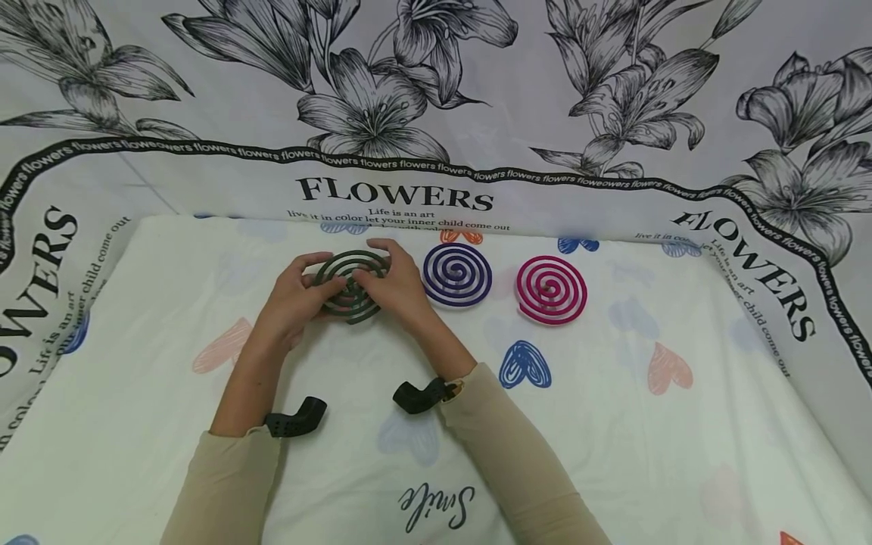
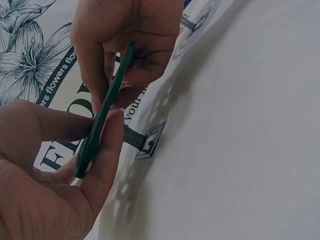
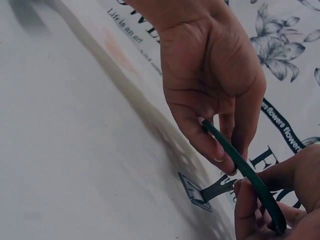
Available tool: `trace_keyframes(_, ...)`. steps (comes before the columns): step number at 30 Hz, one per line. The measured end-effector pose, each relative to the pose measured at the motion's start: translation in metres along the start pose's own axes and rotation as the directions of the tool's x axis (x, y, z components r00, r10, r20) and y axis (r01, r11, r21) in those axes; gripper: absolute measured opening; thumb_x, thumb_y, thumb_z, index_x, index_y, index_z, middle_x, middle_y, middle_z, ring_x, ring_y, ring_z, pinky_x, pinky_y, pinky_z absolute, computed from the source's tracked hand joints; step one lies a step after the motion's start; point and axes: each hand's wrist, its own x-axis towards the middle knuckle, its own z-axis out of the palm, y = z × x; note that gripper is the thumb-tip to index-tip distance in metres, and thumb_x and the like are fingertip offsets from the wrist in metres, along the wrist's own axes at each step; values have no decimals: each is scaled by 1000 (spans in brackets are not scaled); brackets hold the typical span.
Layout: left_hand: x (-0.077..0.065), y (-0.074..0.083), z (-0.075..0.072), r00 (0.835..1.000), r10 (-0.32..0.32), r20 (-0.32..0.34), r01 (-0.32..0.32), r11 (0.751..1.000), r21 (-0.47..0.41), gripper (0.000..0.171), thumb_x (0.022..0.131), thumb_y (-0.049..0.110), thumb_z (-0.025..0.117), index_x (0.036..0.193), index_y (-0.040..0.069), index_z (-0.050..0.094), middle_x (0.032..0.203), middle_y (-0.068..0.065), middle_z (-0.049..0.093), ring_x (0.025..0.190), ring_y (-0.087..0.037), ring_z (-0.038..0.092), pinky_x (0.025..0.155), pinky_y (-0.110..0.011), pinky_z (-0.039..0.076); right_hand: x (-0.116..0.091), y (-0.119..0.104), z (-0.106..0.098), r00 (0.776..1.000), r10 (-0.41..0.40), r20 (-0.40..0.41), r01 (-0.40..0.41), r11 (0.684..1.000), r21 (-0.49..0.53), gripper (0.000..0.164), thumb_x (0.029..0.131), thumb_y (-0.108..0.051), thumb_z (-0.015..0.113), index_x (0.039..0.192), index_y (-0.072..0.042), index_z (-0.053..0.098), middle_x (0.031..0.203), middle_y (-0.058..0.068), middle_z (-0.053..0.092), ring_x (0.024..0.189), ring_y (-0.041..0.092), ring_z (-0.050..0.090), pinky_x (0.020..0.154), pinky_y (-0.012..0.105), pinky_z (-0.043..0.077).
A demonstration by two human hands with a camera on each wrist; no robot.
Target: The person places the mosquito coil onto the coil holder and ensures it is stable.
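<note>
Both hands hold a dark green mosquito coil (image 1: 349, 309), left of the middle in the head view and edge-on in the wrist views. My left hand (image 1: 286, 299) pinches its left side, thumb on top and fingers beneath. On the right side my right hand (image 1: 400, 286) grips it the same way, its thumb near the centre of the spiral. Below the coil a small metal stand (image 2: 145, 141) with a square base plate stands on the cloth. Its upright, also seen in the right wrist view on the stand (image 3: 200, 194), reaches up towards the coil's middle.
A purple mosquito coil (image 1: 457, 272) lies just right of my right hand, with a pink mosquito coil (image 1: 550, 290) farther right. Beneath the purple one a metal stand (image 2: 194, 22) shows. Heart-printed white cloth (image 1: 613, 454) covers the table; a flower-printed cloth (image 1: 259, 121) lies behind.
</note>
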Motion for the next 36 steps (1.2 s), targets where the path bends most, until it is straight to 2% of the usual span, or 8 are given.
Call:
trace_keyframes(3,1,0,1,1000,-14,-15,15,999,38,69,106,22,65,165,7,31,121,-13,61,76,-2,72,72,-21,63,0,3,0,1000,-16,-18,17,1000,12,53,94,-16,78,144,-11,61,140,13,67,130,28,62,111,43,51)
trace_keyframes(7,3,0,3,999,-26,-35,28,997,73,68,105,24,67,163,6,37,120,-12,60,82,-2,69,71,-19,61,1,6,0,999,-42,-32,43,999,24,49,94,-15,78,141,-9,64,135,12,71,123,24,65,106,38,53)
trace_keyframes(10,4,0,4,999,-25,-31,27,997,68,67,105,23,67,162,5,38,119,-12,59,83,-2,69,72,-19,61,2,7,0,998,-46,-33,47,999,18,48,94,-14,78,140,-9,65,130,12,73,118,23,67,103,37,54)
trace_keyframes(18,3,0,5,999,-26,-33,28,998,56,68,105,21,67,163,8,36,114,-11,58,79,-4,70,72,-20,62,1,6,1,1000,-16,-26,15,1000,-12,48,95,-16,77,141,-12,65,130,11,73,121,25,67,106,40,54)
trace_keyframes(36,3,-4,2,999,-8,-48,9,999,32,69,104,20,68,164,9,34,106,-4,60,69,-2,73,68,-21,62,1,5,2,999,-47,-6,47,998,-43,49,96,-17,76,143,-10,64,135,12,71,127,27,65,109,42,52)
